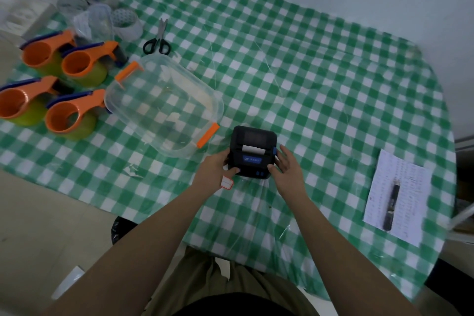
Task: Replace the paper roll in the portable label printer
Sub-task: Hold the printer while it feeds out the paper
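A small black label printer [252,150] with a blue front panel stands on the green checked tablecloth [320,84] near the front edge. Its lid is closed and a strip of white paper [253,149] shows at the slot. My left hand [218,168] grips the printer's left side with the thumb on its front corner. My right hand [287,164] rests against the right side by a blue latch, fingers spread. A small white label with a red border [227,183] lies by my left hand. No spare paper roll is visible.
A clear plastic box with orange clips [164,108] stands left of the printer. Several orange tape dispensers [59,84], tape rolls [125,23] and scissors [157,41] fill the far left. A printed sheet with a pen [392,208] lies at the right.
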Demonstrator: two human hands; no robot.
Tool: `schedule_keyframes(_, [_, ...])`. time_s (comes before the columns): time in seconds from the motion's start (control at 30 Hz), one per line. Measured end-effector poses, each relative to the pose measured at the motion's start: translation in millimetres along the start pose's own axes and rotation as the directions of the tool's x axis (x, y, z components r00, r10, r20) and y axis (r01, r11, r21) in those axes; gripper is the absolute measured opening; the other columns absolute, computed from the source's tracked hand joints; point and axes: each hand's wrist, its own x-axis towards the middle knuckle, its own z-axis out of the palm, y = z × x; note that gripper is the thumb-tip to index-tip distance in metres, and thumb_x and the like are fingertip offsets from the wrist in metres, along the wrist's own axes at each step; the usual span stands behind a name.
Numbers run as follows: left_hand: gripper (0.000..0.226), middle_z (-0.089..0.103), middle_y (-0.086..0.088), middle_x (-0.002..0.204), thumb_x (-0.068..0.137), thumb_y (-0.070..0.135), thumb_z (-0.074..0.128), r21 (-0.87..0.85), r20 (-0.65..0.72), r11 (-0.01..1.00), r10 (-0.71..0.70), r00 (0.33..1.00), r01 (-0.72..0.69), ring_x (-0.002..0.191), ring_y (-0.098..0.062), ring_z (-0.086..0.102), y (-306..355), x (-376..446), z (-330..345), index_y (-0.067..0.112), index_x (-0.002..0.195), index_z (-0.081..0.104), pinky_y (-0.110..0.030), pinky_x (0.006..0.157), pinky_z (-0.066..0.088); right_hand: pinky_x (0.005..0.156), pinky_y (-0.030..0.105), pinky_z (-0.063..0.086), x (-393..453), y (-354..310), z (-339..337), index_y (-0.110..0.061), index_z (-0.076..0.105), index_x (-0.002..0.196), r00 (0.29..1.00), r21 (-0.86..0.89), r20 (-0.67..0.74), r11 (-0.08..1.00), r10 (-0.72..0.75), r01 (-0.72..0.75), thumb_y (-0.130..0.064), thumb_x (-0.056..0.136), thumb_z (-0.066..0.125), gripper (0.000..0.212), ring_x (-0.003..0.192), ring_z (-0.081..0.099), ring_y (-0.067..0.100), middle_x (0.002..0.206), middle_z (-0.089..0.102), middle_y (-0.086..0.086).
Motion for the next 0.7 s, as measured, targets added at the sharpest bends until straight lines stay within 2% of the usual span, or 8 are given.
schedule_keyframes(0.1, [0.048,0.066,-0.018,0.114,0.075,0.011,0.069,0.001,0.001,1.0,0.006,1.0,-0.006,0.108,-0.03,0.062,-2.0,0.4,0.4,0.013,0.12,0.053,-0.053,0.096,0.048,0.108,0.042,0.038,-0.4,0.0,0.1,-0.01,0.031,0.14,1.0,0.001,-0.002,1.0,0.001,-0.001,0.009,0.086,0.054,0.062,0.129,0.045,0.023,0.143,0.043,0.013])
schedule_keyframes(0.23, [0.047,0.065,-0.019,0.115,0.077,0.003,0.067,-0.019,-0.005,1.0,0.015,1.0,-0.015,0.107,-0.031,0.061,-0.2,0.8,1.1,0.009,0.12,0.053,-0.053,0.097,0.048,0.109,0.04,0.037,-0.9,-0.1,0.9,-0.008,0.031,0.14,1.0,0.002,-0.004,1.0,0.001,-0.001,0.01,0.085,0.053,0.062,0.129,0.044,0.023,0.144,0.042,0.014])
schedule_keyframes(0.4, [0.047,0.066,-0.017,0.114,0.077,0.005,0.067,-0.015,0.001,1.0,0.024,1.0,-0.024,0.107,-0.029,0.062,-0.6,0.6,0.9,0.012,0.121,0.053,-0.051,0.097,0.048,0.109,0.037,0.036,-1.7,-1.0,1.3,-0.005,0.031,0.14,1.0,0.011,-0.009,1.0,-0.001,0.001,0.011,0.085,0.053,0.061,0.13,0.043,0.023,0.143,0.042,0.015])
schedule_keyframes(0.7, [0.045,0.067,-0.017,0.113,0.077,0.004,0.067,0.003,-0.014,0.999,0.039,0.999,-0.039,0.104,-0.03,0.063,0.9,-1.0,1.0,0.011,0.12,0.054,-0.051,0.096,0.049,0.11,0.04,0.036,-2.5,-1.3,1.2,-0.006,0.031,0.14,1.0,0.01,-0.012,1.0,0.001,-0.001,0.01,0.085,0.053,0.061,0.13,0.043,0.022,0.143,0.042,0.014])
